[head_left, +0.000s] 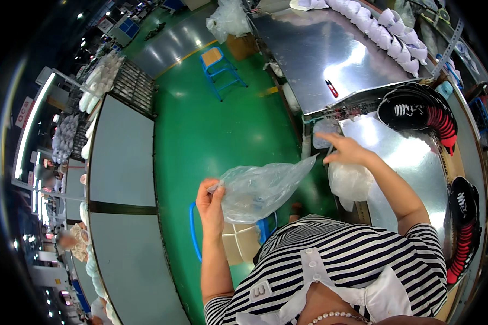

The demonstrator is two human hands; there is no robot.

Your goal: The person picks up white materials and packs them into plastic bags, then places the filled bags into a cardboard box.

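Observation:
A clear plastic bag (263, 187) is stretched out in front of me above the green floor. My left hand (210, 201) pinches one end of it between thumb and fingers. The bag's other end narrows to a point just left of my right hand (346, 150), with a small gap between them. The fingers of that right hand are spread, and I see nothing held in them. Under my right forearm hangs a bunch of whitish clear plastic (350, 181) at the edge of the metal table. Another bluish plastic bundle (325, 132) lies just beyond my right fingers.
Black-and-red shoe uppers (409, 111) are stacked on the metal worktop (393, 146) at right, with a second stack (463, 216) nearer. Red thread snips (332, 88) and white pieces (374, 30) lie on the far table. A blue stool (218, 67) stands ahead; grey cabinets (122, 157) line the left.

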